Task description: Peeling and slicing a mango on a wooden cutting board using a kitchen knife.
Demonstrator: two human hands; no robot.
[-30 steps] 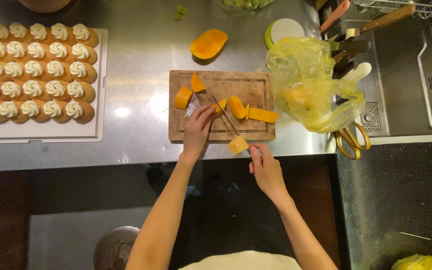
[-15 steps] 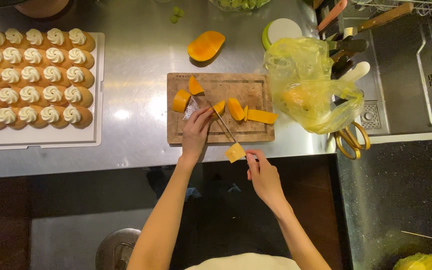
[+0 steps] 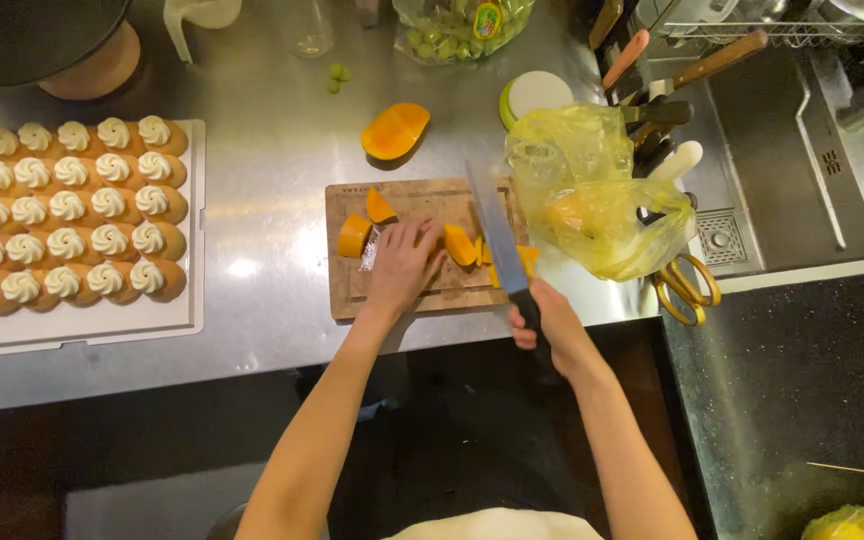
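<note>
Steel counter (image 3: 282,300), left hand (image 3: 404,262) perhaps hiding mango (image 3: 460,245)

Two bare forearms rise from the bottom centre of the frame, sleeveless, ending in a left hand (image 3: 404,262) and right hand (image 3: 548,322) without rings or gloves; a pale garment edge shows at bottom centre.

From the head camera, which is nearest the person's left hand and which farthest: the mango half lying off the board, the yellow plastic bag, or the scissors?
From the left hand, which rests on the cutting board:
1. Mango half, on the counter beyond the board.
2. Yellow plastic bag, to the right, past the knife.
3. Scissors, farthest right, by the sink.
</note>
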